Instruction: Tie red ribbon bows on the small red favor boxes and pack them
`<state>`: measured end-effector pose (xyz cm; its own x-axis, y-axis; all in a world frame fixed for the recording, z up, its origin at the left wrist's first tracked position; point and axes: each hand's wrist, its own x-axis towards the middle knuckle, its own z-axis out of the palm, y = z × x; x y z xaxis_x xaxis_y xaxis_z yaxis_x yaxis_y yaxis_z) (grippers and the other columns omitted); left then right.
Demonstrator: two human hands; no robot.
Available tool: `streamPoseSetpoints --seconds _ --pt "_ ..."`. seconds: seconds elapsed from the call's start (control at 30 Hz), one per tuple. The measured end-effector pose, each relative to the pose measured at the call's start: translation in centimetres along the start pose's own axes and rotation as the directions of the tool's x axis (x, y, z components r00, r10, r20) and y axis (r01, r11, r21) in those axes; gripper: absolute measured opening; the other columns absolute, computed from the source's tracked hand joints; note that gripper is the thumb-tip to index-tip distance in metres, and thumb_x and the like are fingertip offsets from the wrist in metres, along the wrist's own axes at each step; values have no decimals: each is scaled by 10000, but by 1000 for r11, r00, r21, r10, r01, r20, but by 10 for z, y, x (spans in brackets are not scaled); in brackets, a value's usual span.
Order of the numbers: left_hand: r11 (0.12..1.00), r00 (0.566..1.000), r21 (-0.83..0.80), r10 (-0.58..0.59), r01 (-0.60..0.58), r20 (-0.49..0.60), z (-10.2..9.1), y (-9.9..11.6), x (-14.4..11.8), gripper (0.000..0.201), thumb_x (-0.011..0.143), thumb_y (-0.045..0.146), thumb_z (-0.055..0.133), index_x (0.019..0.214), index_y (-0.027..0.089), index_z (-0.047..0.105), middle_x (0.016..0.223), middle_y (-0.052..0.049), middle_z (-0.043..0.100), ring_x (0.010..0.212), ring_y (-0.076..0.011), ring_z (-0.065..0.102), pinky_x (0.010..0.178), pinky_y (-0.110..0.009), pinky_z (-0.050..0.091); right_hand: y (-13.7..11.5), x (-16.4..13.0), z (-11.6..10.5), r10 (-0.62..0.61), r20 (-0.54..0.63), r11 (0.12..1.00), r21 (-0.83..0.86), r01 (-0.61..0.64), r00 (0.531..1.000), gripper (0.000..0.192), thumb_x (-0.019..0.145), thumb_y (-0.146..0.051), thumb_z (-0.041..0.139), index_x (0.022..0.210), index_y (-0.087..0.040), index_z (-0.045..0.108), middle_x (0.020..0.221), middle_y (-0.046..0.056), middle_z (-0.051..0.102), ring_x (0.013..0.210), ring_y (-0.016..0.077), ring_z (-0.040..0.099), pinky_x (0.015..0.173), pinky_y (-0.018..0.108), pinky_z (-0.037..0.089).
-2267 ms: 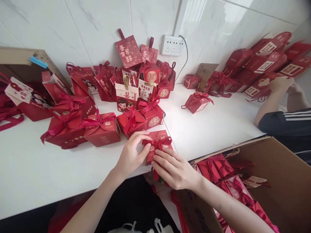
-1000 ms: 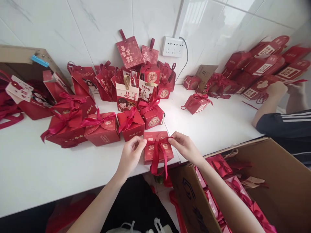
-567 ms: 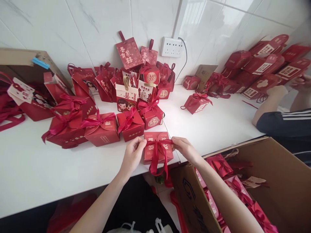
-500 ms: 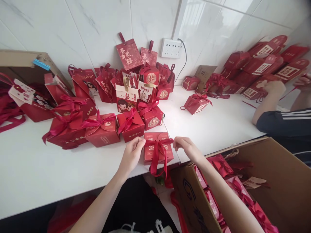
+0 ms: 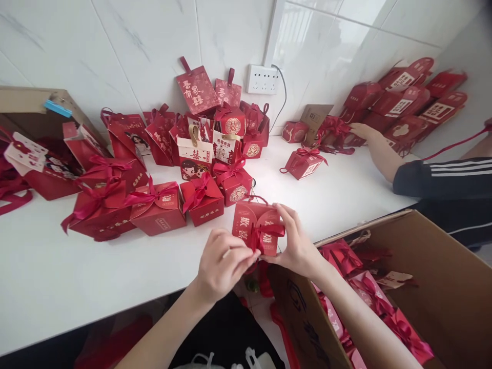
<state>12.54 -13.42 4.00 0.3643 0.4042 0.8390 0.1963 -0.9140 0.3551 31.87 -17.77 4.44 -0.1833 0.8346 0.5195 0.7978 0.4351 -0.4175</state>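
Observation:
A red gift box (image 5: 243, 212) with gold characters and a tied ribbon is tilted at the table's front edge. My right hand (image 5: 294, 238) grips its right side, thumb below and fingers at the top corner. My left hand (image 5: 226, 259) is closed at the box's lower front, fingertips pinching the red ribbon (image 5: 258, 241) near its tail. Just behind stand more red boxes with bows: a box with a round gold emblem (image 5: 235, 183), a small plain-flapped box (image 5: 205, 210) and a larger box (image 5: 161, 212).
An open carton (image 5: 434, 266) with several ribboned boxes stands at the lower right. Tall red bags (image 5: 195, 156) line the wall below a power strip (image 5: 263, 79). A co-worker's arm (image 5: 378, 148) reaches toward red ribbon (image 5: 334, 130) beside stacked boxes (image 5: 400, 102).
My right hand has taken hold of the box's side, and the box has turned and tilted up. My left hand has moved from the bow's left loop to the ribbon's lower part.

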Motion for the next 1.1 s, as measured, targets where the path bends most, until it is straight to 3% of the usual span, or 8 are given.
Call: streamPoseSetpoints --seconds 0.1,0.27,0.4,0.53,0.63,0.8,1.0,1.1 --pt "994 997 -79 70 -72 -33 8 10 10 172 776 106 627 818 207 495 653 40 550 562 -95 488 627 -272 454 -7 -11 -17 -82 -138 989 -134 64 987 938 748 -371 693 1449 -167 104 1327 225 353 1259 353 391 930 522 482" --pt "891 885 -157 -373 426 280 34 4 52 194 838 234 528 665 197 447 586 47 527 563 -106 516 556 -223 409 -11 -51 -61 143 -275 953 -221 -207 951 946 666 -405 759 1424 -231 221 1331 176 375 1231 342 422 944 524 464" --pt "857 723 -116 -343 502 600 71 -6 62 208 827 306 488 651 198 466 568 49 532 531 -115 502 525 -236 372 -14 -96 -98 692 -278 719 346 -603 666 687 777 -577 570 1352 -276 345 1232 102 546 1140 290 541 910 479 486" --pt "915 762 -214 -135 341 634 102 -5 33 213 839 295 468 648 201 470 561 44 522 553 -125 498 546 -239 389 -35 -128 -120 928 64 161 819 -551 367 640 813 -732 275 1125 -261 575 984 78 691 950 272 650 778 452 540" --pt "924 825 -357 92 139 557 108 -5 9 254 858 239 445 607 201 438 529 41 477 545 -124 471 570 -240 403 -57 -139 -122 962 112 4 905 -426 248 671 768 -777 303 986 -238 638 907 87 705 924 276 653 801 475 524" --pt "856 807 -493 396 -153 437 105 -11 -1 256 868 164 428 614 196 418 537 42 463 540 -113 433 624 -250 414 -76 -153 -116 988 28 35 918 -395 152 662 742 -792 312 963 -261 641 942 69 708 953 278 643 820 498 512" --pt "835 745 -492 487 -246 456 106 -12 -3 232 883 160 402 655 188 429 582 34 499 537 -111 444 645 -280 421 -63 -190 -120 849 -510 436 531 -726 137 752 648 -600 661 1294 -299 421 1256 73 565 1150 286 538 886 444 504" --pt "820 709 -497 528 -283 468 105 -11 -6 133 886 184 420 790 167 510 753 -25 582 709 -152 542 716 -308 447 -59 -211 -124 767 -633 378 311 -872 107 976 494 -445 818 1343 -266 372 1377 106 432 1251 315 425 932 465 479"
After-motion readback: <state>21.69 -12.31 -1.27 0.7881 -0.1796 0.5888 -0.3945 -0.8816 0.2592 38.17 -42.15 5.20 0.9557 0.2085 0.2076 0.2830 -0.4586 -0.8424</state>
